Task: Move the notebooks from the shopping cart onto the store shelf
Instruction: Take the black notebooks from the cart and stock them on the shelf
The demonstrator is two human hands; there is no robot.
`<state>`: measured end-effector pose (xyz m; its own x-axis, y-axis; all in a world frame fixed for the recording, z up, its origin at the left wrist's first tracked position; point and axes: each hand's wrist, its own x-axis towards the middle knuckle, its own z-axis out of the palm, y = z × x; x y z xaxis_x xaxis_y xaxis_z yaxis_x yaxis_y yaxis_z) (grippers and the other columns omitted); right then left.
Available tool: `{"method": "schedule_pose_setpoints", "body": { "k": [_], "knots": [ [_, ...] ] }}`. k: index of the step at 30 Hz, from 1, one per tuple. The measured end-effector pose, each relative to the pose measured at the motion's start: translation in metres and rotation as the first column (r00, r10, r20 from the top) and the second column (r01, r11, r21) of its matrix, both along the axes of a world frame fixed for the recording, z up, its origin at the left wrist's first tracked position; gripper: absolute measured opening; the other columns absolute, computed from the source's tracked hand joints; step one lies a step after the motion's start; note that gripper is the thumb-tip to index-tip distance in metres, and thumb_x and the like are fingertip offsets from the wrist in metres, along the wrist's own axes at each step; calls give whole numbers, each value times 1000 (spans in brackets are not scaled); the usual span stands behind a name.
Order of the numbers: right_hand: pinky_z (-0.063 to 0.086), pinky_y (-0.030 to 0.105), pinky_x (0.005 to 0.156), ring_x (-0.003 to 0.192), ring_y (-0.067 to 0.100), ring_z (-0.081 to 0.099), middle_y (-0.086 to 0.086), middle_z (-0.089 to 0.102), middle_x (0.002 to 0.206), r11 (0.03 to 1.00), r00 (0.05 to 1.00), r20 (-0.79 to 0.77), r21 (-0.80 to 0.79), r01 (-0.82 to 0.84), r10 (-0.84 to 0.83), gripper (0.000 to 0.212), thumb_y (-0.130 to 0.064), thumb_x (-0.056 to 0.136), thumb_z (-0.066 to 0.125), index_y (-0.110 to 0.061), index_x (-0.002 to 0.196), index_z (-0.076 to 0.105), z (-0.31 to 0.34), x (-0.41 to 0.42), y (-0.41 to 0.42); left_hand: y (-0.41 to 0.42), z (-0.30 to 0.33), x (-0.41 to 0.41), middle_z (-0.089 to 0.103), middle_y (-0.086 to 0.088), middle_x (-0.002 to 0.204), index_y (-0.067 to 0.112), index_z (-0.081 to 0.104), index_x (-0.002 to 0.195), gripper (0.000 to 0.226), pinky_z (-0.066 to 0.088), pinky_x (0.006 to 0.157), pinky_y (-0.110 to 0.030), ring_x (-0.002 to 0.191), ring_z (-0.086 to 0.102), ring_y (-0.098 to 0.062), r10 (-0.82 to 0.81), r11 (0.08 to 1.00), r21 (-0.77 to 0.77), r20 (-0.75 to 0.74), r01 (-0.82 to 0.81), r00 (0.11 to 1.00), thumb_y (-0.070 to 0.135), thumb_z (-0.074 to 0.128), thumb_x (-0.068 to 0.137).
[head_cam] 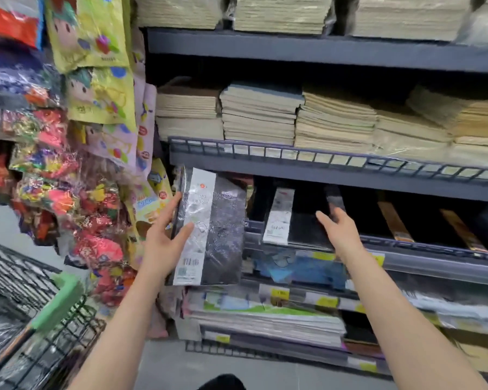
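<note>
My left hand [164, 237] grips a plastic-wrapped pack of black notebooks [214, 235] with a white label strip, held upright at the left end of the dark shelf [406, 249]. My right hand [341, 232] reaches into that shelf level with fingers spread, touching black notebooks [302, 223] that lean there with a white label showing. The shopping cart [26, 319], black wire with a green handle, is at the lower left.
Stacks of beige paper pads [321, 122] fill the shelves above. Colourful toy and sticker bags [68, 164] hang at the left. Lower shelves hold flat colourful books [265, 313] behind yellow price tags. Further right on the same shelf lie items with orange strips [395, 223].
</note>
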<state>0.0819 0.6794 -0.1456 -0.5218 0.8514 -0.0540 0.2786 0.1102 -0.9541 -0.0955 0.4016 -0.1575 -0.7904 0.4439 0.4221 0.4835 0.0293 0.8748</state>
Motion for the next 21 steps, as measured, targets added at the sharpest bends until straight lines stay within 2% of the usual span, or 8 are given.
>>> {"method": "schedule_pose_setpoints", "body": {
  "k": [3,4,6,9,12,15,17,21],
  "knots": [
    [30,37,107,128,26,39,13,40,143,915,950,311,380,-137,13,63,-54,77,61,-27,133,47,-11,5,7,12,-13,-4,46,7,139,28,41,136,58,38,107,-36,129,45,-18,54,998,40,-23,-53,998,9,62,86],
    [22,39,111,134,27,31,14,36,146,823,912,408,532,-200,-43,62,-59,75,59,-32,130,50,-14,7,6,14,-17,-6,49,-2,139,26,41,137,58,41,103,-31,126,48,-21,67,997,46,-35,-65,997,7,61,86],
    [17,44,112,135,24,31,4,40,145,614,901,429,729,-303,-64,57,-67,73,55,-35,121,57,-15,12,-1,19,-23,-8,51,-11,137,24,40,139,59,44,93,-17,116,54,-16,84,994,75,-64,-79,994,5,60,87],
    [36,42,99,115,21,54,-6,58,129,458,917,398,816,-351,-7,56,-70,73,42,-32,106,67,-28,14,-9,24,-31,-8,52,-19,133,21,41,139,59,43,81,-4,109,52,-18,107,988,120,-99,-95,989,2,60,86],
    [44,37,86,101,21,59,-8,66,114,392,924,379,858,-333,-44,36,-52,87,45,-30,104,67,-41,1,-7,26,-37,-8,52,-13,136,28,41,138,61,45,100,-28,123,50,-27,90,988,134,-92,-78,992,6,62,85],
    [48,35,75,94,21,62,-7,68,108,356,932,358,879,-316,-59,28,-39,93,44,-25,102,67,-44,-17,-4,26,-42,-5,49,0,141,48,41,132,62,40,106,-48,129,47,-20,65,986,156,-74,-53,995,22,65,81],
    [50,37,75,91,21,62,-5,69,107,360,935,351,880,-311,-49,27,-33,94,44,-22,101,67,-44,-26,-1,26,-42,-3,49,4,141,55,41,128,62,40,105,-49,128,48,-16,54,986,159,-64,-43,996,22,64,81],
    [49,35,78,96,20,62,-7,67,112,391,953,305,877,-280,-2,27,-29,95,42,-22,107,66,-46,-30,4,29,-40,-2,53,6,135,49,42,130,61,44,103,-43,116,55,-10,29,983,180,-28,-23,999,10,62,86]
  ]
}}
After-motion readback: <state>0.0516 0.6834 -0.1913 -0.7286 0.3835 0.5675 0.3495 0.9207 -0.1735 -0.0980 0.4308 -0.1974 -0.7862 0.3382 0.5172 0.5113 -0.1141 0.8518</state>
